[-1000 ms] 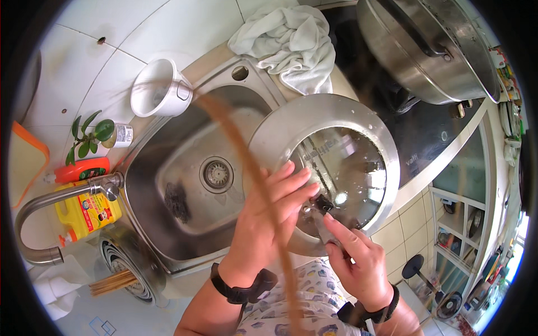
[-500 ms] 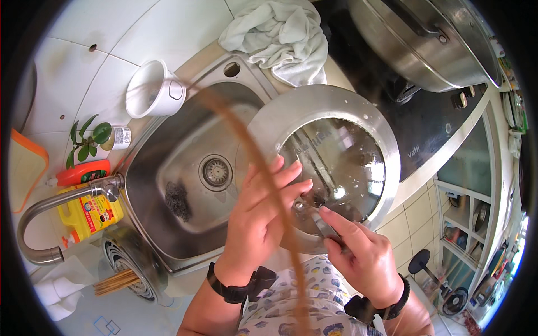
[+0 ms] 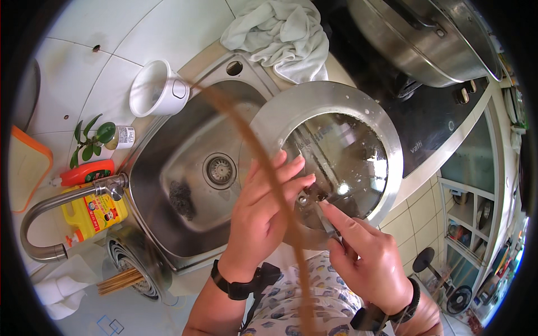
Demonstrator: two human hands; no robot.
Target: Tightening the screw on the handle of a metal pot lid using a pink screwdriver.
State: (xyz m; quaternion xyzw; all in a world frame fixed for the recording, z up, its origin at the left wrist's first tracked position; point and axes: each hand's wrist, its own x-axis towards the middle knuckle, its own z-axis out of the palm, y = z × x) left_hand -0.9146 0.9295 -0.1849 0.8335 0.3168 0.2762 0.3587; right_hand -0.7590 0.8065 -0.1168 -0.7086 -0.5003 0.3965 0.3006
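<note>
A large pot lid [image 3: 330, 98], with a wide steel rim and a wet glass centre, lies across the right edge of the sink in front of me. My left hand [image 3: 263, 210] has its fingers stretched out over the lid's near side, tips close to a small metal fitting [image 3: 304, 199]. Its thumb is hidden. Thumb and forefinger of my right hand [image 3: 367, 255] pinch a narrow, shiny metal piece [image 3: 327, 217] against the lid's lower part, beside that fitting. Whether this piece belongs to the lid I cannot tell.
The steel sink [image 3: 147, 196] holds a dark scrubber [image 3: 181, 200] near its drain. Around it are a curved faucet [image 3: 33, 224], a white mug [image 3: 154, 92], a yellow jug [image 3: 98, 213] and a crumpled towel [image 3: 286, 42]. A large steel pot [image 3: 403, 47] stands on the black stove [image 3: 431, 123].
The whole view has shifted slightly. Both hands keep nearly the same place on the lid, and the metal piece in my right hand has tilted a little.
</note>
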